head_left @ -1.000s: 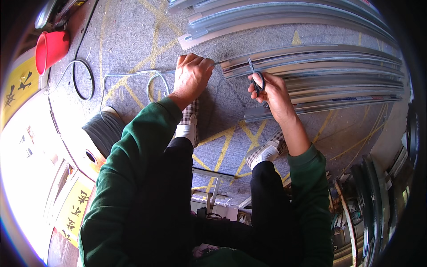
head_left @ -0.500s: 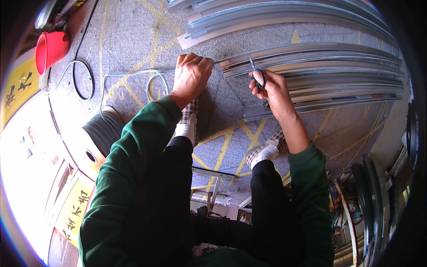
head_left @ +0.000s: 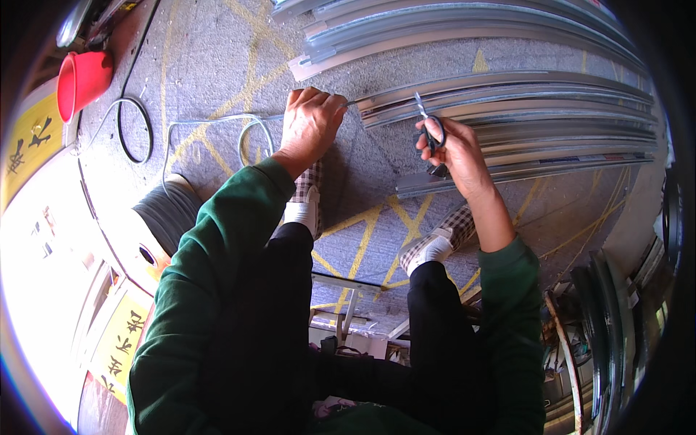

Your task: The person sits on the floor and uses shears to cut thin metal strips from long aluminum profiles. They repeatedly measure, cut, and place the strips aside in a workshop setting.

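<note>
My left hand (head_left: 310, 125) is closed round a thin grey cord or strip (head_left: 206, 122), near the left end of a bundle of long metal profiles (head_left: 478, 87). From the fist, the cord's short free part reaches toward those ends. It trails the other way in a loose loop to a spool (head_left: 168, 212) wound with dark grey cord. My right hand (head_left: 462, 156) grips black-handled scissors (head_left: 420, 105), held over the profiles with blades pointing up and away. Whether the blades are apart is hard to tell.
More metal profiles (head_left: 435, 43) lie farther off. A red bucket (head_left: 90, 78) rests on its side at far left, by a black cable (head_left: 150, 138). My checkered shoes stand on grey concrete (head_left: 355, 174) with yellow lines. A rack of long strips (head_left: 605, 326) is at lower right.
My right hand and the scissors have shifted slightly right and nearer me, away from the left hand. The left hand stays in place with the cord.
</note>
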Demonstrator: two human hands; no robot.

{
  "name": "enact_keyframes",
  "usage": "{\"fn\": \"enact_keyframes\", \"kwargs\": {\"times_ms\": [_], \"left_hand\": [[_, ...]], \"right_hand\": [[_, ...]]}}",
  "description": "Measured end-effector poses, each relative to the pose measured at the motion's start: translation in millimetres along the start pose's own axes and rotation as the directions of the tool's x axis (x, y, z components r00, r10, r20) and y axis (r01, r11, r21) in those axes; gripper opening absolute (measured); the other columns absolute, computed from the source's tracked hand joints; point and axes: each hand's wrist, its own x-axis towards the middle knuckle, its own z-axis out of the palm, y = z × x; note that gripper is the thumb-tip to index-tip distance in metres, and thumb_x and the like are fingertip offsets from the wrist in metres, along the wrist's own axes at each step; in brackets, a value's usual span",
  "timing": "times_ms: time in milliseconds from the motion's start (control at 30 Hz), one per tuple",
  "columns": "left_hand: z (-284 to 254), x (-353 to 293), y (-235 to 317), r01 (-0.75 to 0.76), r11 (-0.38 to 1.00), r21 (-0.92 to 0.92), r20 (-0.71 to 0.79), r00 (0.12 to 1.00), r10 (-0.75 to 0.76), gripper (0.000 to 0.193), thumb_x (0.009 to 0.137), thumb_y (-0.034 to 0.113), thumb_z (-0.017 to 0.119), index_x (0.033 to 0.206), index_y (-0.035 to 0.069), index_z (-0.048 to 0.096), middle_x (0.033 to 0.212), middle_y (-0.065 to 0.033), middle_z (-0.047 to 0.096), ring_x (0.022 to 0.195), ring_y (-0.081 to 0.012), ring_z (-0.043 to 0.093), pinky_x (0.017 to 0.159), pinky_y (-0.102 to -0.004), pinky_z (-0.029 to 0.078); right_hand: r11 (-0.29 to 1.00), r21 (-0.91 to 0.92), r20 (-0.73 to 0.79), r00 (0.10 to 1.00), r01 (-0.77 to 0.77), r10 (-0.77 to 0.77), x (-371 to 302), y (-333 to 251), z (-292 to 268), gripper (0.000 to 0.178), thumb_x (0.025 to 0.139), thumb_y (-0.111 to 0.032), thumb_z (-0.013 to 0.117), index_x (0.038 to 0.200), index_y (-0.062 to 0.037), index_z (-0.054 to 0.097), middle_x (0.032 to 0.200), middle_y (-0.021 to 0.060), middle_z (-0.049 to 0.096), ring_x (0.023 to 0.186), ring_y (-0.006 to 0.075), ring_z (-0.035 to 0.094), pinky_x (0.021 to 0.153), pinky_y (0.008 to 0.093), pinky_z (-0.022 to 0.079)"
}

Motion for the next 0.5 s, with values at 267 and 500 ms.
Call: {"fn": "enact_keyframes", "kwargs": {"times_ms": [267, 500], "left_hand": [[0.3, 0.9, 1.2, -0.007, 1.000, -0.012, -0.015, 1.000, 0.007, 0.011, 0.079, 0.014, 0.074, 0.089, 0.011, 0.069, 0.079, -0.0039, 0.069, 0.085, -0.0234, 0.062, 0.085, -0.0389, 0.043], [0.3, 0.6, 1.0, -0.006, 1.000, -0.007, -0.016, 1.000, 0.006, 0.012, 0.080, 0.015, 0.074, 0.090, 0.011, 0.069, 0.080, -0.0037, 0.069, 0.086, -0.0234, 0.062, 0.086, -0.0390, 0.042]], "right_hand": [[1.000, 0.012, 0.008, 1.000, -0.010, 0.010, 3.0, 1.5, 9.8, 0.029, 0.100, -0.030, 0.060, 0.107, -0.0028, 0.067, 0.080, 0.0036, 0.066, 0.066, 0.0077, 0.062, 0.054, 0.0194, 0.044], [1.000, -0.005, 0.014, 1.000, 0.013, -0.013, 5.5, 0.8, 13.5, 0.029, 0.100, -0.030, 0.060, 0.106, -0.0029, 0.067, 0.080, 0.0033, 0.066, 0.066, 0.0074, 0.061, 0.054, 0.0192, 0.043]]}}
